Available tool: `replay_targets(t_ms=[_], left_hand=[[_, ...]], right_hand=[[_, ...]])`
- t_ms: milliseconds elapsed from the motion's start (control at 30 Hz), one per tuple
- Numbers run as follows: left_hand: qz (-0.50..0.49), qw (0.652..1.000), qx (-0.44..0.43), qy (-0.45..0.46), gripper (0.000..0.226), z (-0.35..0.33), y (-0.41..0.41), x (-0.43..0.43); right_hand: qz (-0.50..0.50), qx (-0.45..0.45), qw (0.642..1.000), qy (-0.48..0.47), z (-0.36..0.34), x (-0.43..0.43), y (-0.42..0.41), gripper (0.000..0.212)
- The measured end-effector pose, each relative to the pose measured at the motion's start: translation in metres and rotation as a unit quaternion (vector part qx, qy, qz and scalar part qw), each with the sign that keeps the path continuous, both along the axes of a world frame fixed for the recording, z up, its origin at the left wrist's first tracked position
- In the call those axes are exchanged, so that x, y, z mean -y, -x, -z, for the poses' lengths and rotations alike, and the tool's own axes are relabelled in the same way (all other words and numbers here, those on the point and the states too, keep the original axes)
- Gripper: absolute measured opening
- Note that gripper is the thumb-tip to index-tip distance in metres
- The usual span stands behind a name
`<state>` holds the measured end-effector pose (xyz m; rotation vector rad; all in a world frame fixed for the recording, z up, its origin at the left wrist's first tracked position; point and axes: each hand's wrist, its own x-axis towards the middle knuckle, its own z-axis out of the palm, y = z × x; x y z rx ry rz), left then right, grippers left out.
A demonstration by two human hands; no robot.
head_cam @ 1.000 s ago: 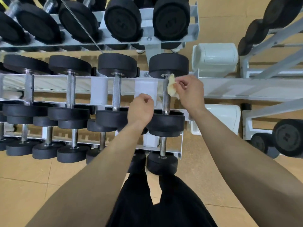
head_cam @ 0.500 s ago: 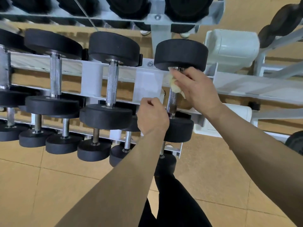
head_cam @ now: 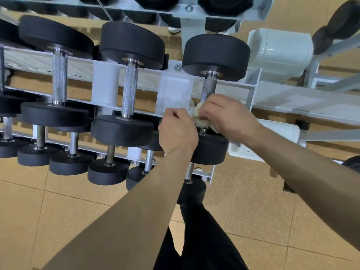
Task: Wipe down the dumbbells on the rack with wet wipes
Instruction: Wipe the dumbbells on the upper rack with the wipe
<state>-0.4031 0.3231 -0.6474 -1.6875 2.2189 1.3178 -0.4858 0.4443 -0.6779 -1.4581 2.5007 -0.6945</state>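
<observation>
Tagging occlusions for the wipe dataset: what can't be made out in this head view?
Head view:
Lower end of the knurled steel handle of the rightmost black round-headed dumbbell: covered by the right hand and its crumpled yellowish wet wipe.
Whether the left hand, a curled fist, holds anything: its own back hides the palm.
Top-shelf black dumbbells: cut off by the upper edge.

I see bright, even light; soft shadow beneath the dumbbell [head_cam: 216, 53]; rack rail [head_cam: 292, 102] bows toward the edges; right hand [head_cam: 231, 115] and wipe [head_cam: 202, 123] slightly blurred.
</observation>
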Motion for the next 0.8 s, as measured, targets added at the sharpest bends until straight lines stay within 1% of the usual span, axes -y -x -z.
replay_targets(t_ms=[67,133,200,267,333,367,433,467,500,533,633,733,800], left_hand=[[0.002,1.000,-0.002,0.000,0.026,0.000,-0.001,0.000],[0.004,1.000,-0.004,0.000,0.024,-0.001,-0.001,0.001],[0.008,1.000,-0.004,0.000,0.024,-0.001,-0.002,0.000],[0.009,1.000,-0.006,0.003,0.025,-0.001,-0.002,0.000],[0.007,1.000,-0.009,0.006,0.029,0.000,-0.001,0.000],[0.007,1.000,-0.011,0.006,0.030,0.000,-0.001,0.000],[0.006,1.000,-0.011,0.002,0.032,0.000,0.000,0.000],[0.006,1.000,-0.010,0.001,0.032,0.001,-0.001,0.000],[0.006,1.000,-0.010,0.000,0.033,0.001,-0.001,0.000],[0.008,1.000,-0.008,-0.001,0.033,0.001,-0.001,0.000],[0.009,1.000,-0.007,0.001,0.034,0.002,-0.001,0.000],[0.008,1.000,-0.010,-0.006,0.036,0.003,-0.001,0.000],[0.009,1.000,-0.011,-0.004,0.036,0.004,-0.002,0.001]], right_hand=[[0.054,-0.026,0.998,0.030,-0.003,0.008,0.019,0.005],[0.118,-0.034,0.991,0.060,-0.006,0.015,0.027,0.010],[0.148,-0.024,0.986,0.073,-0.004,0.014,0.016,0.013],[0.119,0.016,0.991,0.059,0.000,0.006,-0.002,0.014],[0.044,0.078,0.995,0.031,0.000,-0.004,-0.013,0.011],[0.008,0.094,0.995,0.019,-0.001,-0.006,-0.013,0.008],[-0.040,0.103,0.994,-0.001,-0.002,-0.007,-0.004,0.002],[-0.047,0.097,0.994,-0.002,-0.003,-0.006,0.002,0.002],[-0.034,0.086,0.996,0.006,-0.002,-0.004,0.008,0.005],[0.001,0.072,0.997,0.022,-0.002,-0.002,0.015,0.010],[0.155,0.067,0.983,0.067,-0.001,0.003,0.028,0.015],[0.228,0.097,0.965,0.084,0.001,0.005,0.016,0.013],[0.253,0.163,0.949,0.091,0.005,0.000,0.003,0.011]])
